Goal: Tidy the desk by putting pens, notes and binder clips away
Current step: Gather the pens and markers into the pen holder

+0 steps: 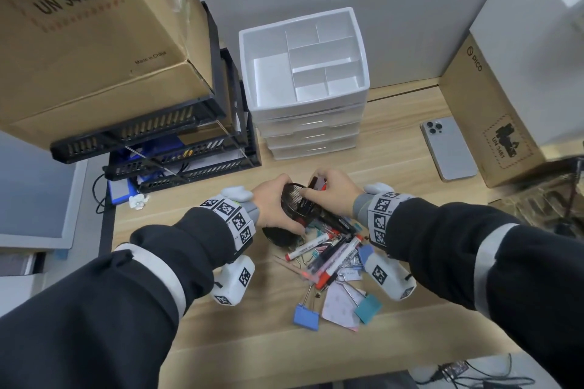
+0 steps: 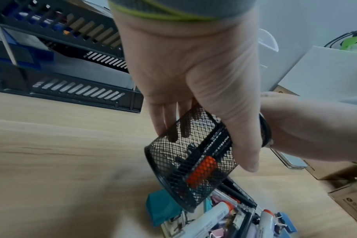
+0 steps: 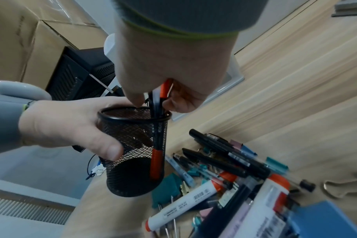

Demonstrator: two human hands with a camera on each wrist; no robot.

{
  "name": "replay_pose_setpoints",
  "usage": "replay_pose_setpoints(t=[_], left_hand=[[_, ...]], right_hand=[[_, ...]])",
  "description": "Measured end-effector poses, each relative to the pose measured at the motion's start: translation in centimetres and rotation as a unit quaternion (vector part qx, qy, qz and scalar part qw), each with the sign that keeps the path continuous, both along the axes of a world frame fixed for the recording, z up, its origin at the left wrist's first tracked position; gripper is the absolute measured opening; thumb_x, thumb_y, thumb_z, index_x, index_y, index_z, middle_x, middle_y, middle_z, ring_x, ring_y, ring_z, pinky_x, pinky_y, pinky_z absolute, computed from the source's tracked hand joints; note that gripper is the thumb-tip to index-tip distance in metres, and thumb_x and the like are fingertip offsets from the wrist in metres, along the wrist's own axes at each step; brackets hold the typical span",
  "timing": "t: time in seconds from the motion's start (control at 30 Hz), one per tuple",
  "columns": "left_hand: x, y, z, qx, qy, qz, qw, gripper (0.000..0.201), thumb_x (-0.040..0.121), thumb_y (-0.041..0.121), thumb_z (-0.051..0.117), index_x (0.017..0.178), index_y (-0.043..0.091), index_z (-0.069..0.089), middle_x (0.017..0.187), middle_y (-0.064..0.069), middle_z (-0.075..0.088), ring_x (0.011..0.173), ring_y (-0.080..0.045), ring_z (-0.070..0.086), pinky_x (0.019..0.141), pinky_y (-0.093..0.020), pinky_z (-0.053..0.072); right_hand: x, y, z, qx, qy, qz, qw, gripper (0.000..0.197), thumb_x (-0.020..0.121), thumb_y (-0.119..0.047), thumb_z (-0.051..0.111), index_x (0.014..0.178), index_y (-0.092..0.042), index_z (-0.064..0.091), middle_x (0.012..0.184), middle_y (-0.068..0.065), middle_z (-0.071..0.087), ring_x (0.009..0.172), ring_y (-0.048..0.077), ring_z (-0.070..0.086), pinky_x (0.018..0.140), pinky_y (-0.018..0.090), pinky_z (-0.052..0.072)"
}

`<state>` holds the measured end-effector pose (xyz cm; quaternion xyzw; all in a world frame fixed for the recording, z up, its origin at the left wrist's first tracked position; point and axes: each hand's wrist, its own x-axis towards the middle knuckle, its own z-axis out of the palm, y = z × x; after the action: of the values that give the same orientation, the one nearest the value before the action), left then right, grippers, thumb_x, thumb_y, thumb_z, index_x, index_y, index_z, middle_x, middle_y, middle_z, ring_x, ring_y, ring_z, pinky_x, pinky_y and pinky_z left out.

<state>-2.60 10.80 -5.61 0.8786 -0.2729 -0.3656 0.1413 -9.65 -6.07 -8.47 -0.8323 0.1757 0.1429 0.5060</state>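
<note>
black mesh pen cup [image 3: 132, 145], blue binder clip [image 1: 306, 316], white organizer [image 1: 303, 73]

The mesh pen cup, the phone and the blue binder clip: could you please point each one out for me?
mesh pen cup [image 3: 130, 154]: right wrist view, on its mesh side wall.
phone [image 1: 448, 148]: head view, middle of its silver back.
blue binder clip [image 1: 306, 316]: head view, on its blue body.

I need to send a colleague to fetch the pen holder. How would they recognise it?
On the light wooden desk, look before the white drawer unit. The black wire-mesh cylindrical cup is held over the stationery pile by the left hand: the only see-through container.
</note>
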Motion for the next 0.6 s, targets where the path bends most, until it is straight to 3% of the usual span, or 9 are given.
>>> replay_pose_setpoints(t=[0.13, 0.2, 0.27, 0.37, 0.47, 0.6], left_hand=[[0.2, 0.7, 0.2, -0.019, -0.021, 0.006, 1.0, 0.082, 0.046, 0.053, 0.092, 0.107, 0.028, 0.044, 0.097, 0.008, 0.064, 0.088, -0.013, 0.062, 0.075, -0.031, 0.053], [0.4, 1.3, 0.2, -0.025, -0.026, 0.014, 0.999, 0.083, 0.045, 0.054, 0.091, 0.108, 0.029, 0.044, 0.098, 0.01, 0.065, 0.087, -0.013, 0.063, 0.075, -0.031, 0.054], [0.6, 1.8, 0.2, -0.023, -0.029, 0.018, 0.999, 0.084, 0.044, 0.055, 0.09, 0.11, 0.029, 0.044, 0.098, 0.01, 0.065, 0.088, -0.014, 0.064, 0.077, -0.034, 0.056], [0.7, 2.5, 0.2, -0.014, -0.031, 0.019, 0.999, 0.084, 0.046, 0.053, 0.09, 0.112, 0.027, 0.045, 0.099, 0.009, 0.065, 0.088, -0.014, 0.064, 0.078, -0.035, 0.056], [0.8, 3.2, 0.0, 0.001, -0.03, 0.017, 0.999, 0.085, 0.046, 0.054, 0.09, 0.112, 0.026, 0.045, 0.101, 0.007, 0.064, 0.089, -0.015, 0.063, 0.079, -0.037, 0.057], [0.8, 4.0, -0.4, 0.015, -0.021, 0.015, 1.0, 0.084, 0.047, 0.054, 0.09, 0.112, 0.026, 0.045, 0.101, 0.007, 0.065, 0.089, -0.015, 0.064, 0.078, -0.038, 0.058]], right_hand=[[-0.2, -0.8, 0.4, 0.069, -0.002, -0.049, 0.996, 0.025, 0.099, -0.042, 0.053, 0.103, -0.018, 0.062, 0.087, 0.002, 0.07, 0.057, 0.013, 0.057, 0.056, 0.026, 0.045], [0.1, -1.7, -0.4, 0.034, 0.018, -0.064, 0.997, 0.028, 0.1, -0.043, 0.047, 0.107, -0.02, 0.06, 0.095, 0.004, 0.072, 0.061, 0.018, 0.063, 0.059, 0.032, 0.053], [0.1, -2.7, -1.4, -0.042, 0.053, -0.046, 0.997, 0.02, 0.095, -0.031, 0.054, 0.104, -0.015, 0.061, 0.095, 0.009, 0.073, 0.073, 0.024, 0.069, 0.073, 0.042, 0.06], [-0.6, -3.1, -2.7, -0.125, 0.09, 0.054, 0.987, 0.015, 0.087, -0.019, 0.065, 0.099, -0.012, 0.06, 0.096, 0.008, 0.069, 0.088, 0.027, 0.067, 0.081, 0.041, 0.057], [-1.3, -1.8, -3.4, -0.19, 0.091, 0.133, 0.968, 0.031, 0.08, -0.034, 0.075, 0.097, -0.015, 0.057, 0.092, 0.004, 0.065, 0.085, 0.025, 0.063, 0.076, 0.039, 0.056], [-1.5, -0.6, -4.4, -0.246, 0.106, 0.166, 0.949, 0.049, 0.074, -0.05, 0.078, 0.102, -0.017, 0.055, 0.093, 0.001, 0.06, 0.08, 0.02, 0.062, 0.075, 0.04, 0.058]])
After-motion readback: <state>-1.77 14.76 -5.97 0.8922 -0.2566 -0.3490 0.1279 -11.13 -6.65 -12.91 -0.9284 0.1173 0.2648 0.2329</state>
